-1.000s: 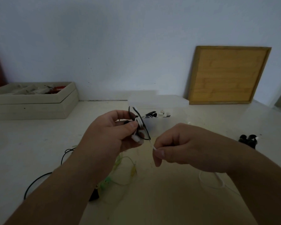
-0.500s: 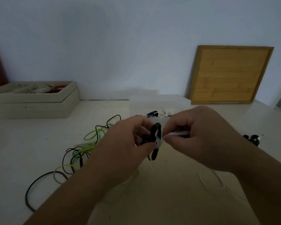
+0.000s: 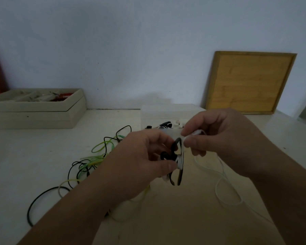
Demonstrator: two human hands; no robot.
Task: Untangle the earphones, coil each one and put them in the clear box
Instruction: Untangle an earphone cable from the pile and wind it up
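Surface: pale tabletop (image 3: 34, 156), dimly lit, meeting a plain wall.
Loose cord: thin white cable (image 3: 219, 183) looping on the table at 4 o'clock, rising toward the right hand.
Left hand (image 3: 140, 161): thumb and fingers curled, pinching the bundle's white-wound middle.
Bundle: black earphone coil (image 3: 177, 156) bound with white turns, held above the table at centre.
Right hand (image 3: 215, 137): fingertips pinching white cord at the coil's top.
Tangle: green and black cables (image 3: 88, 165) at 9 o'clock.
Box: clear plastic box (image 3: 166, 112) at 12 o'clock, earbuds inside.

green and black cables (image 3: 88, 163), white cord (image 3: 221, 181), perhaps orange-yellow board (image 3: 251, 82).
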